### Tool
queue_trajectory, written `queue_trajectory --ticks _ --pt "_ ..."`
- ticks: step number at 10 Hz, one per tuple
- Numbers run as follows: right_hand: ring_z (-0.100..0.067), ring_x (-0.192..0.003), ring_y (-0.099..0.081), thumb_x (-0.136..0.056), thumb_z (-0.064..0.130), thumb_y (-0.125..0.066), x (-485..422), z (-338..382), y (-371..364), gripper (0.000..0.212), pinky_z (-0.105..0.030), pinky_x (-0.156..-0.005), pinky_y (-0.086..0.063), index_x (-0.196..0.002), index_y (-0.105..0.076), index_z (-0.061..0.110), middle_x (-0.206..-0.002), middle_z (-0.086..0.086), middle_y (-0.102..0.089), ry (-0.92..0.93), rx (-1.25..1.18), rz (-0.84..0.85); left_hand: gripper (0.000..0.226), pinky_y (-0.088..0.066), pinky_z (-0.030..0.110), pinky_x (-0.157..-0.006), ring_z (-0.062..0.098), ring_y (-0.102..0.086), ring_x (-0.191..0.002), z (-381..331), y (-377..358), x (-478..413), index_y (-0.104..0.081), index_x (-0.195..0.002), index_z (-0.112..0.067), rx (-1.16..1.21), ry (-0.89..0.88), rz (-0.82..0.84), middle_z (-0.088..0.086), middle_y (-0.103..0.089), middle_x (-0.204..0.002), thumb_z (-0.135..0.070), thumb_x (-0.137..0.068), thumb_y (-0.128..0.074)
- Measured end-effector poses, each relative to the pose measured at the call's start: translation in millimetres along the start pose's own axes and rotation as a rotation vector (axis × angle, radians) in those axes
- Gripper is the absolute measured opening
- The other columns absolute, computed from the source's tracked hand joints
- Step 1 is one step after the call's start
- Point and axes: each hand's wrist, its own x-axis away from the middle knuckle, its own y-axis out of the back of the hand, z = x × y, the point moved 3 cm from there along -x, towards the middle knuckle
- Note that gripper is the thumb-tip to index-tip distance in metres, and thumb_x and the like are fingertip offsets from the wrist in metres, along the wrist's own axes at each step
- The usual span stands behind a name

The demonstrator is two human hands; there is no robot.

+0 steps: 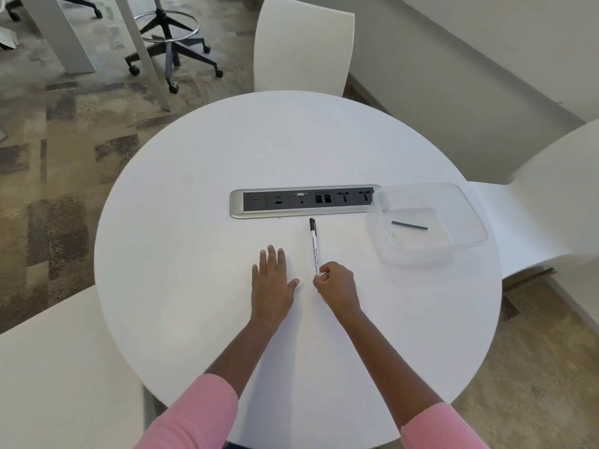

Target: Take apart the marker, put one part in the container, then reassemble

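Observation:
A white marker with a black cap at its far end lies on the round white table, pointing away from me. My right hand pinches its near end between thumb and curled fingers. My left hand rests flat on the table, fingers straight, a little left of the marker and apart from it. A clear plastic container stands at the right edge of the table. Inside it lies a thin dark rod, a marker part.
A grey socket strip is set into the table's middle, just beyond the marker's cap and touching the container's left corner. White chairs stand at the far side, right and near left. A wheeled stool is on the carpet.

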Motion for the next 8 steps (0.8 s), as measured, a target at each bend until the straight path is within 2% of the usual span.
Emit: queue_trajectory --ticks 2,6,8 --pt "-0.032 -0.097 -0.058 -0.081 0.004 -0.049 0.6 -2.8 -9.4 0.028 -0.036 -0.082 -0.046 -0.107 -0.055 0.000 -0.103 -0.020 -0.064 -0.013 0.067 0.003 0.066 -0.003 0.044 -0.116 0.026 0.005 -0.144 8.8 -16.7 -1.7 0.005 -0.145 -0.008 -0.112 -0.034 0.025 0.012 0.007 -0.157 -0.044 -0.097 -0.021" --pt "-0.032 -0.099 -0.056 -0.083 0.005 -0.049 -0.4 -6.0 -14.2 0.025 -0.038 -0.085 -0.045 -0.107 -0.055 0.000 -0.107 -0.020 -0.061 -0.001 0.117 0.010 0.065 0.000 0.044 -0.116 0.026 0.004 -0.144 17.0 -26.9 -1.6 0.003 -0.145 -0.010 -0.106 -0.039 0.022 0.010 0.008 -0.157 -0.045 -0.096 -0.020" --pt "-0.030 -0.101 -0.056 -0.086 0.014 -0.052 -2.9 -15.6 -4.5 0.026 -0.038 -0.087 -0.044 -0.110 -0.054 0.004 -0.109 -0.017 -0.061 0.013 0.102 -0.024 0.062 0.001 0.043 -0.116 0.025 0.005 -0.144 19.0 -25.9 -5.8 0.002 -0.145 -0.010 -0.114 -0.076 -0.002 0.010 0.006 -0.157 -0.043 -0.097 -0.020"
